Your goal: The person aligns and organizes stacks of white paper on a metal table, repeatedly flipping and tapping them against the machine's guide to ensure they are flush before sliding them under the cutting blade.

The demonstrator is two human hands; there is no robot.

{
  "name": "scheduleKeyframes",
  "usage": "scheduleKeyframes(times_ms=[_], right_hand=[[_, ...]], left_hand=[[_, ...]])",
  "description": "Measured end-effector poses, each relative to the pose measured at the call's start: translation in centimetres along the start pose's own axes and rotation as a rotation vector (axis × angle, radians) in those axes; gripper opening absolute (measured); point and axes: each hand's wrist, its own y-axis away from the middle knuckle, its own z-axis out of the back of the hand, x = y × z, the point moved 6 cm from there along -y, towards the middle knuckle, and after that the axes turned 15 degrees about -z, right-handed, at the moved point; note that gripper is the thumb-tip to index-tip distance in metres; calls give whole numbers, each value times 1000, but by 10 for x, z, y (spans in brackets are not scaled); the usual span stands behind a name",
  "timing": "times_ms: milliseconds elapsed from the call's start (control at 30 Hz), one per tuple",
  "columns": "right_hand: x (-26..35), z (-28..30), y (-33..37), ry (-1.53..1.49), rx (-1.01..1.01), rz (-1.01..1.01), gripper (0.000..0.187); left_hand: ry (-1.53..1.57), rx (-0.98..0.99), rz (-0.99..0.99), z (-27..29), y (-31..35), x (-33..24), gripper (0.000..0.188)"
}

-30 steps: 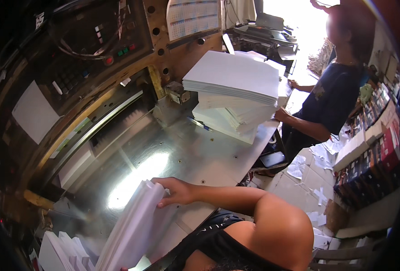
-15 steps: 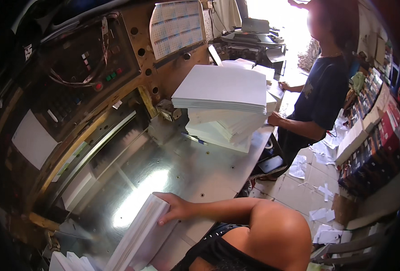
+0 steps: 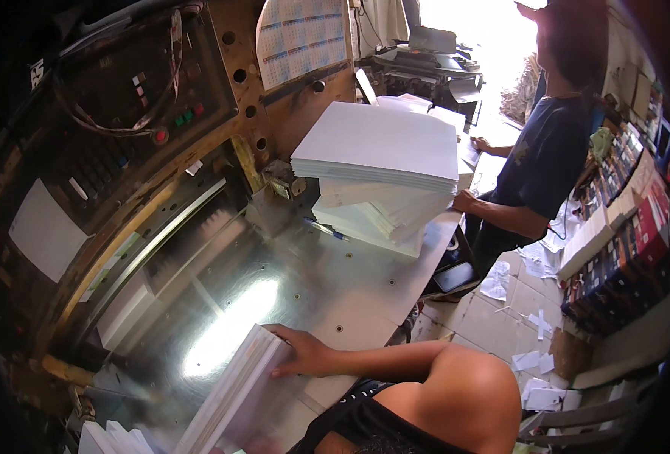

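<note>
My right hand is closed round the far end of a thick block of white paper. The block stands on its edge on the metal table of the machine, its long side running toward the lower edge of the view. My fingers are partly hidden behind the paper; the thumb lies on the near side. My left hand does not show. At the lower left, more white paper blocks stand beside the held one. Another white block lies by the machine's slot.
A tall, uneven paper stack rests at the table's far right, with a blue pen beside it. A control panel with coloured buttons stands behind. A co-worker stands past the stack. Paper scraps litter the floor.
My right hand and the paper block have shifted only slightly, and the view has moved a little. The co-worker's head and body have moved slightly to the right.
</note>
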Motion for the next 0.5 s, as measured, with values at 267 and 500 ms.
scheduleKeyframes(times_ms=[267, 500], right_hand=[[-20, -4, 16, -22, -47, -237, 91], [-29, -1, 17, 37, -46, -220, 93]], left_hand=[[-146, -63, 120, -5, 3, -71, 61], [-173, -29, 37, -14, 4, -45, 53]])
